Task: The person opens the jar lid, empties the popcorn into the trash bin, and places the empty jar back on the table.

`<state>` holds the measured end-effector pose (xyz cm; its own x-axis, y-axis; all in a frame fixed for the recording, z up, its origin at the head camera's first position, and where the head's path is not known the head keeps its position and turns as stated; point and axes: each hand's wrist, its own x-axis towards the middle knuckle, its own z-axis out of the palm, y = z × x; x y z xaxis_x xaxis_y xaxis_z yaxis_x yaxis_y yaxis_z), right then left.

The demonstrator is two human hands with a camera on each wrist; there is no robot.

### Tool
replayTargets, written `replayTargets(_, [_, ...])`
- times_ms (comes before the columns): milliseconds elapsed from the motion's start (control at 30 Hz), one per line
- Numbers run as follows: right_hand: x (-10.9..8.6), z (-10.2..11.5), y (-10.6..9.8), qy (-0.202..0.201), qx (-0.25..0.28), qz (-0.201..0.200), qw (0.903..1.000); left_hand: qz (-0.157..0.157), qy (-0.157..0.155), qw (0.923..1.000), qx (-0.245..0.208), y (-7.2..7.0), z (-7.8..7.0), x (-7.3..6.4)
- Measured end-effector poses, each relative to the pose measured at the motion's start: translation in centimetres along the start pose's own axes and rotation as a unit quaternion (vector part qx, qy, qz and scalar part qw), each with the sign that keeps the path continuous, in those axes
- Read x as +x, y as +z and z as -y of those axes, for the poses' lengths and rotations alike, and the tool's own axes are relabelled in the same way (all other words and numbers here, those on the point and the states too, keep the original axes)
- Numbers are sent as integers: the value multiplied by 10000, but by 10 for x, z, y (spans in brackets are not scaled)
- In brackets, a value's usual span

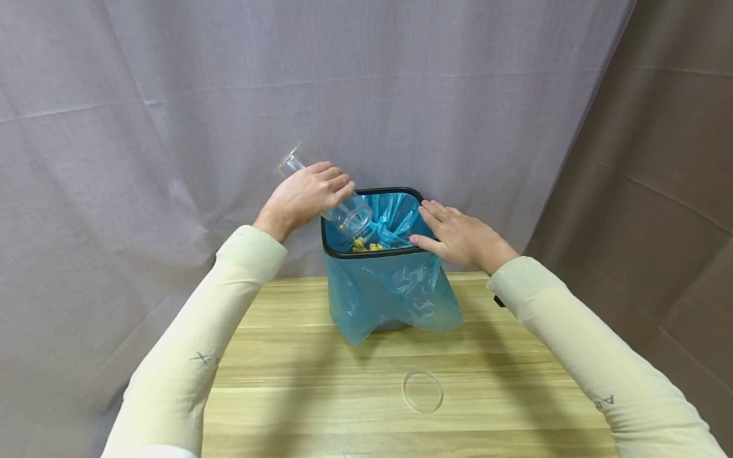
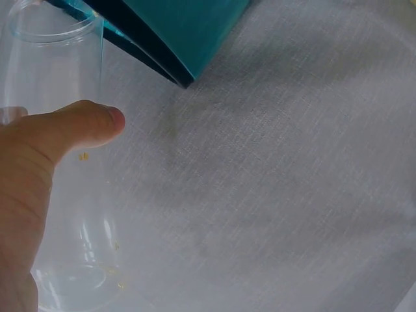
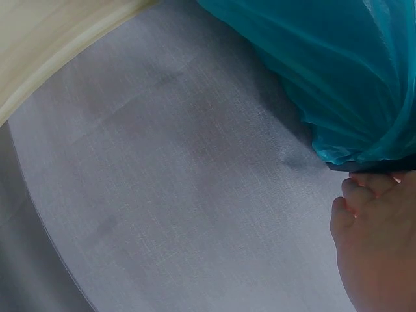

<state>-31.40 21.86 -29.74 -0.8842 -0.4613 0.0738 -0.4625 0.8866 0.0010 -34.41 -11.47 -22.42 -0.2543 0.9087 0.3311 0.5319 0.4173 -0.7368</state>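
Note:
My left hand (image 1: 312, 194) grips a clear jar (image 1: 353, 216), tilted so its mouth points down into a trash bin. Small yellow bits cling inside the jar (image 2: 71, 214) in the left wrist view, where the thumb of my left hand (image 2: 39, 149) lies across its side. The trash bin (image 1: 378, 253) has a black rim and a blue plastic liner (image 1: 395, 296) folded over the outside. Several yellow crumpled pieces (image 1: 366, 245) lie within it. My right hand (image 1: 460, 236) rests on the bin's right rim, its fingers extended; in the right wrist view, the right hand (image 3: 380, 240) touches the rim.
A thin clear ring (image 1: 422, 391) lies on the wooden table (image 1: 343, 420) in front of the bin. Next to my right sleeve, a small black object (image 1: 499, 301) is partly hidden. Grey curtain (image 1: 229, 95) hangs behind the table and to the sides.

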Motion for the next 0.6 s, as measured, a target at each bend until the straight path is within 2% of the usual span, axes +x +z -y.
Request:
replayTargets(67, [0, 0, 0, 13, 6, 23, 10000, -60, -85, 9999, -99, -1, 1, -1])
replayTargets(167, [0, 0, -1, 10, 27, 42, 10000, -96, -378, 9988, -304, -2, 2, -5])
replayTargets(267, [0, 1, -2, -6, 35, 54, 10000, 3, -829, 9946, -621, -3, 3, -12])
replayTargets(333, [1, 1, -2, -24, 34, 56, 10000, 118, -1215, 9881, -937, -4, 4, -18])
replayTargets(400, [1, 1, -3, -34, 31, 53, 10000, 223, -1639, 9776, -1302, -6, 4, -24])
replayTargets(467, [2, 2, -3, -42, 24, 45, 10000, 292, -2107, 9624, -1688, -7, 4, -30])
replayTargets(600, [3, 3, -2, -48, 44, 44, 10000, 352, -2991, 9196, -2521, -7, 3, -47])
